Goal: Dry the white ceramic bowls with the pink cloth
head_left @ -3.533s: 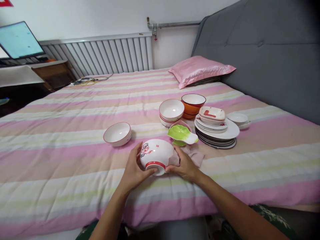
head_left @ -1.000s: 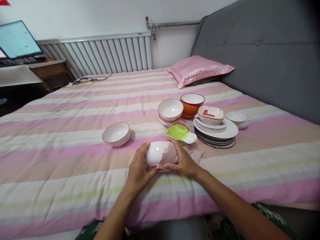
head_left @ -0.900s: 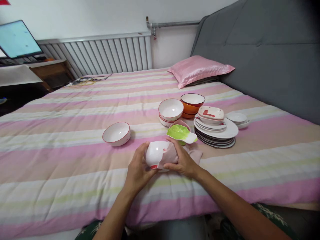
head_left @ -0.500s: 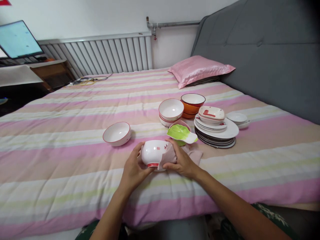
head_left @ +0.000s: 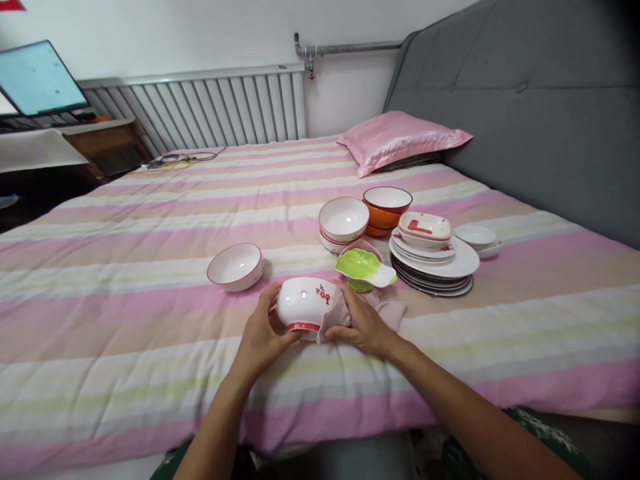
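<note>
A white bowl (head_left: 301, 303) with small red flowers and a red foot ring is tilted on its side between my hands. My left hand (head_left: 263, 331) grips its left side, thumb by the foot. On the right, my right hand (head_left: 364, 322) presses a pale pink cloth (head_left: 336, 316) against the bowl, and the cloth trails onto the bed behind the wrist. Left of my hands sits another white bowl (head_left: 235, 267) with a red rim. Just beyond my right hand is a green leaf-shaped dish (head_left: 358, 265). The bowl's inside is hidden from me.
Red-rimmed bowls (head_left: 344, 219) are stacked near orange bowls (head_left: 384, 219). To their right stand piled plates (head_left: 463, 261) topped by rectangular dishes (head_left: 425, 227), with small white dishes (head_left: 475, 235) beyond. A pink pillow (head_left: 403, 140) rests by the grey headboard (head_left: 530, 113). Cables (head_left: 185, 159) lie at the far left.
The bowl has turned in my hands and shifted slightly left, so more of its red flower pattern shows. My left hand moved left with it; the cloth stays under my right hand.
</note>
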Available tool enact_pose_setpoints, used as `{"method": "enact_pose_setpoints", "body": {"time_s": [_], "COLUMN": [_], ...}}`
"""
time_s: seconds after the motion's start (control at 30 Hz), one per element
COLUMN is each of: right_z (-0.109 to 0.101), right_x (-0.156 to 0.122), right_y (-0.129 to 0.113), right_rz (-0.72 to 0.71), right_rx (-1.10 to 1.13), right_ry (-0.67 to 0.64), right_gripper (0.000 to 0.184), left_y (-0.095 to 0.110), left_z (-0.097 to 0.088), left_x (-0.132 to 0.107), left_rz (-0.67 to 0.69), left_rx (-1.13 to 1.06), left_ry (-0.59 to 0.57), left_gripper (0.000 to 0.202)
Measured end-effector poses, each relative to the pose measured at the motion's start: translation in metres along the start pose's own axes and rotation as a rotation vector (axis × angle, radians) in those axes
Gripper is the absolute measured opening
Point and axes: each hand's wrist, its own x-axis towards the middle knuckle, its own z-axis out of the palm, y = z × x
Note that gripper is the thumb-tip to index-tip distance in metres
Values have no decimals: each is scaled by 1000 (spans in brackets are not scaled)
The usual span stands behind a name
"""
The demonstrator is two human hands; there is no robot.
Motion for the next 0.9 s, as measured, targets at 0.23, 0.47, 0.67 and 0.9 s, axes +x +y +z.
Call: {"method": "enact_pose_setpoints", "body": {"time_s": [0.23,0.47,0.67,0.9], "right_z": [1,3,3,3], "right_x": [0,-2,-2,-3], "right_y": [2,5,4,2], "right_rz": [5,-30,-72,-61], "right_rx": [-30,-72,-82,-95], "right_ry": [-14,1,15,18], "right_gripper": [83,84,84,84], "left_y": [-4,2,10,13], "left_z": [-3,-2,0,2], "left_x": [1,-2,-8,-9], "left_rz": [-1,124,500,582], "left_rx": [-17,81,416,559], "left_ry": [-9,11,69,39], "left_gripper": [84,86,85,76]}}
